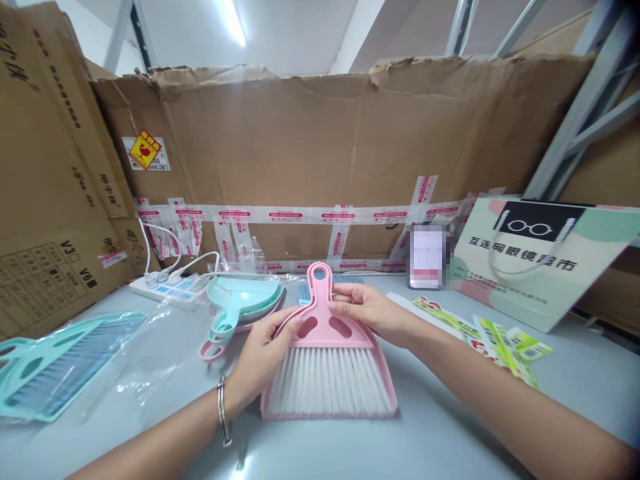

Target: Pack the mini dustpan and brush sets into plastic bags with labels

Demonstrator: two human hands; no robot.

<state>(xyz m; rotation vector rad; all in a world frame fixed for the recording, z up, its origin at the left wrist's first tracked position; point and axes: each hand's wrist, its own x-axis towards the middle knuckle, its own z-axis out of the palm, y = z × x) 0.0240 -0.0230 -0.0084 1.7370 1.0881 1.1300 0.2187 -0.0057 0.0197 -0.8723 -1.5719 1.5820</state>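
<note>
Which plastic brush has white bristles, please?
The pink plastic brush in the left hand and right hand; the bagged turquoise brush and partly hidden one behind have blue bristles.

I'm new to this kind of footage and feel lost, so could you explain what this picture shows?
No machine here: the bare left hand and right hand belong to one person. The single picture comes from a camera worn on that person's head, looking forward and down. Together the hands hold a pink brush lying against a pink dustpan, the left at its side, the right by the handle. On the grey table, leftward, are a turquoise brush set in clear plastic, stacked dustpans and a power strip. Rightward are green printed strips, a phone and a paper bag. Cardboard stands behind.
</note>
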